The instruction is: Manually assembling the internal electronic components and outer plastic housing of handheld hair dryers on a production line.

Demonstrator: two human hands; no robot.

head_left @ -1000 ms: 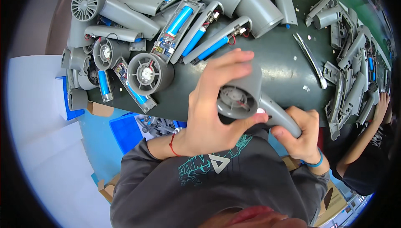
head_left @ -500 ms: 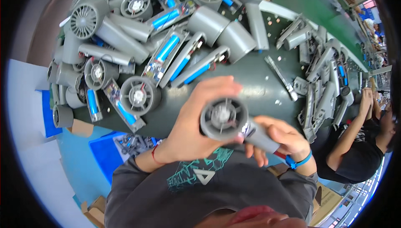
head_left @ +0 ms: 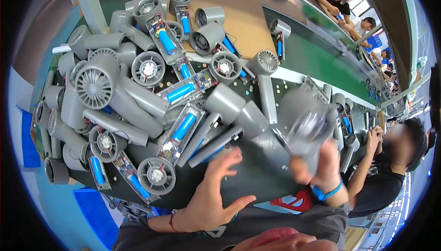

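Observation:
My left hand [head_left: 209, 200] is raised above the near edge of the table, fingers spread and nothing in it. To the right, my right hand [head_left: 324, 170] grips a grey handheld fan [head_left: 310, 122], which is smeared by motion over the right side of the table. Closest to my left hand lies an open grey fan half with a round spoked head [head_left: 156, 176]. Beside it are narrow handle shells holding blue battery cells [head_left: 184, 127] and small circuit boards. A fan with a slatted grille [head_left: 95, 85] rests on the heap at left.
Grey fan parts are piled over the left of the dark green table [head_left: 248, 170]. A brown board [head_left: 248, 30] lies at the back. Blue bins [head_left: 94, 214] stand below at left. A co-worker in black [head_left: 381, 182] sits at right; more people work further along.
The left hand has let go of the handheld fan and opened. My right hand has carried it away from my body, up and to the right. The view has tilted toward the far side.

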